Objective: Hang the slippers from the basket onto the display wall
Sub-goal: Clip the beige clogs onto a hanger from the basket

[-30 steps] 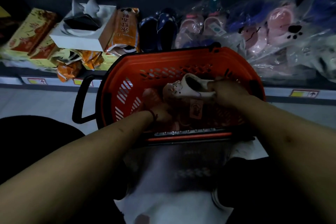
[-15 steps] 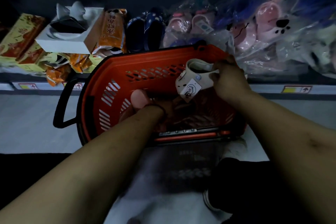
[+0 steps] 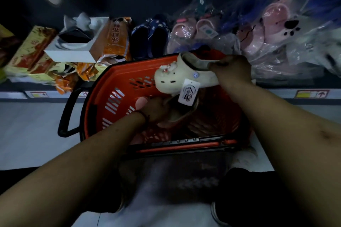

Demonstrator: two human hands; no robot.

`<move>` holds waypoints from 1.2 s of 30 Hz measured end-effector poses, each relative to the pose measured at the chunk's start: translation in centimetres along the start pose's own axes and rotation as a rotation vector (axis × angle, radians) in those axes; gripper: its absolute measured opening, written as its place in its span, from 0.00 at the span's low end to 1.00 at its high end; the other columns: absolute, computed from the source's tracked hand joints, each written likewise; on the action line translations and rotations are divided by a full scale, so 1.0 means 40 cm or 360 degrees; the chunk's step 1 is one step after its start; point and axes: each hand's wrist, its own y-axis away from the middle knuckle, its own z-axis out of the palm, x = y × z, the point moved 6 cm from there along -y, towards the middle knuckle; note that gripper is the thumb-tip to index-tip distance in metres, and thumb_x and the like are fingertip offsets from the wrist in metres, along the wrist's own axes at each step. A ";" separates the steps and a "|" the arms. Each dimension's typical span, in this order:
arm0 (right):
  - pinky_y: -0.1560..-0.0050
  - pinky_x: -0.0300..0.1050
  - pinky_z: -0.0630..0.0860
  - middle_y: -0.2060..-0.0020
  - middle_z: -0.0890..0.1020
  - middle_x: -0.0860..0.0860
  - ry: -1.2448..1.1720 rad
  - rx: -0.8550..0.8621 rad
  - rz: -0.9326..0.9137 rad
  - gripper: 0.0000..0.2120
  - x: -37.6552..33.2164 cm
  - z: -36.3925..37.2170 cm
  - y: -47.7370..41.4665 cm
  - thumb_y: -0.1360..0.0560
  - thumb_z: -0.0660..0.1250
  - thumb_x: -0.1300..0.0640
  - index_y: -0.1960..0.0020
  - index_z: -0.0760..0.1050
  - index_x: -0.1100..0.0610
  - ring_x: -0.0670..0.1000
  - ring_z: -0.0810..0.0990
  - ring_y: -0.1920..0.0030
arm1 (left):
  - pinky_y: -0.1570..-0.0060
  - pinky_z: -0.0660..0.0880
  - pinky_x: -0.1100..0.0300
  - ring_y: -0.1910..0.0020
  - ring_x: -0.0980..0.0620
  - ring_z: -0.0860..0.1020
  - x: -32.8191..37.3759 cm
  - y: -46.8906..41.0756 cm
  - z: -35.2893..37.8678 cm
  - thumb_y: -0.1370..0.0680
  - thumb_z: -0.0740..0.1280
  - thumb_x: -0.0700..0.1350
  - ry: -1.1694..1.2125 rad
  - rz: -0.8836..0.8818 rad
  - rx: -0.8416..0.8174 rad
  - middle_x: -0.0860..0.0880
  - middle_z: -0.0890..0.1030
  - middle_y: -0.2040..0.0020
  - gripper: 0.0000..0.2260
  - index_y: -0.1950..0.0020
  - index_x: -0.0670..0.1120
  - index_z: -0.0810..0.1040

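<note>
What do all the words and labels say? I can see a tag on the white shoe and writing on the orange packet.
Orange packet: big red Chinese characters, too blurred to read.
Tag on the cream slipper in the right hand: a round drawn logo, words unreadable.
Shelf label: an up arrow, text too small.
Yellow boxes: red print, blurred.

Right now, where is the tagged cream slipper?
In the head view, the cream slipper is right of centre, held by the right hand above the red basket, its tag dangling near the left hand.
</note>
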 end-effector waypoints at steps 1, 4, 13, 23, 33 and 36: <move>0.50 0.41 0.76 0.49 0.84 0.52 -0.0146 -0.0010 0.0078 0.15 -0.008 0.011 0.000 0.31 0.75 0.53 0.46 0.82 0.57 0.51 0.82 0.48 | 0.43 0.73 0.54 0.40 0.41 0.79 -0.013 0.016 -0.030 0.16 0.58 0.49 0.0045 -0.0037 0.0071 0.38 0.81 0.40 0.17 0.38 0.39 0.79; 0.46 0.55 0.81 0.47 0.83 0.52 -0.0695 -0.0456 0.0456 0.16 -0.022 0.085 0.016 0.30 0.72 0.60 0.43 0.78 0.54 0.52 0.82 0.48 | 0.49 0.77 0.50 0.47 0.38 0.81 -0.054 0.063 -0.108 0.17 0.61 0.52 0.0146 -0.0113 0.0225 0.36 0.82 0.47 0.17 0.46 0.39 0.79; 0.50 0.59 0.83 0.46 0.84 0.61 -0.0984 -0.1439 0.0648 0.19 -0.116 0.230 0.140 0.28 0.72 0.66 0.38 0.76 0.66 0.59 0.85 0.47 | 0.64 0.74 0.61 0.66 0.59 0.81 -0.203 0.196 -0.177 0.18 0.65 0.50 0.0958 -0.0164 0.0588 0.53 0.84 0.64 0.10 0.53 0.45 0.81; 0.48 0.60 0.82 0.46 0.84 0.60 -0.1487 -0.1195 0.0677 0.14 -0.171 0.242 0.163 0.25 0.69 0.65 0.40 0.78 0.66 0.58 0.84 0.45 | 0.45 0.79 0.37 0.42 0.42 0.80 -0.281 0.262 -0.221 0.22 0.71 0.52 0.1390 -0.0224 0.0956 0.43 0.78 0.41 0.15 0.43 0.54 0.66; 0.43 0.58 0.80 0.49 0.86 0.58 -0.1281 -0.1202 0.0458 0.16 -0.282 0.329 0.313 0.26 0.73 0.57 0.40 0.79 0.60 0.59 0.84 0.47 | 0.42 0.73 0.66 0.38 0.54 0.79 -0.168 0.200 -0.182 0.27 0.72 0.43 0.1043 0.0009 0.0819 0.48 0.78 0.36 0.28 0.29 0.40 0.69; 0.52 0.49 0.78 0.55 0.86 0.56 -0.0701 -0.0834 0.0040 0.14 -0.296 0.318 0.301 0.25 0.71 0.48 0.50 0.82 0.59 0.59 0.84 0.52 | 0.49 0.69 0.80 0.49 0.78 0.75 -0.086 0.214 -0.179 0.23 0.69 0.34 0.1088 0.0284 0.0807 0.55 0.72 0.36 0.22 0.30 0.36 0.68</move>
